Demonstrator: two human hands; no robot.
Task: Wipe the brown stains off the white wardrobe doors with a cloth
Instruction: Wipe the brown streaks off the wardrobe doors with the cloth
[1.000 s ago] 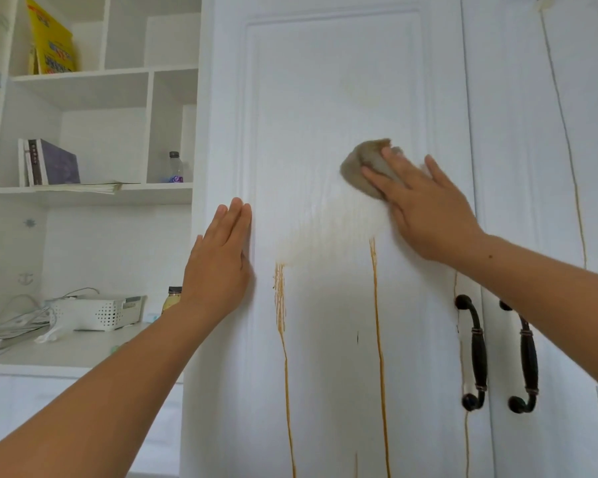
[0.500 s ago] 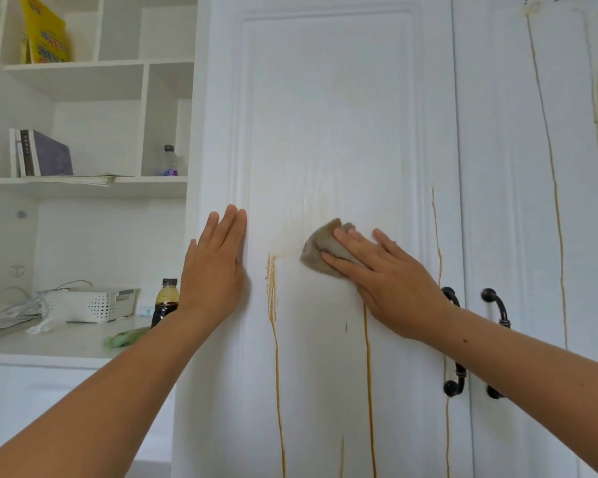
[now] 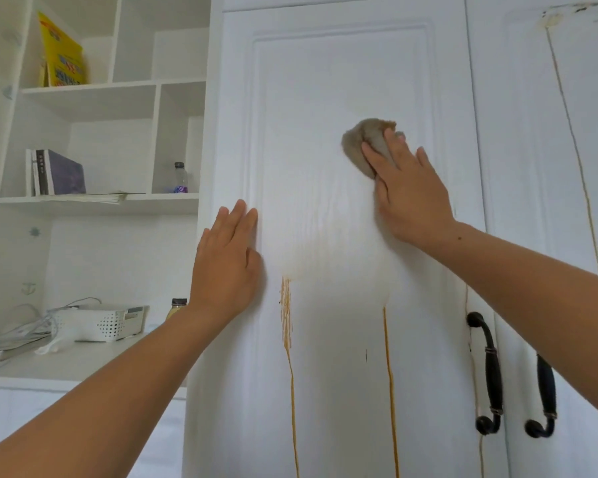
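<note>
Straight fingers of my right hand (image 3: pixel 411 198) press the fuzzy tan cloth (image 3: pixel 359 139) on the door (image 3: pixel 325 81); left hand (image 3: pixel 225 267) lies flat; brown drips (image 3: pixel 286 322) below.

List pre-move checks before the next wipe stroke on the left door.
1. Cloth under right hand, pressed flat on the left door: ok.
2. Left hand braced flat on the door's left edge: ok.
3. Faint brown haze gone: not ok, it shows mid-door.
4. Lower streaks wiped: not ok, two run down out of view.
5. Right door wiped: not ok, long streak untouched.
6. Cloth clean enough: cannot tell.
</note>
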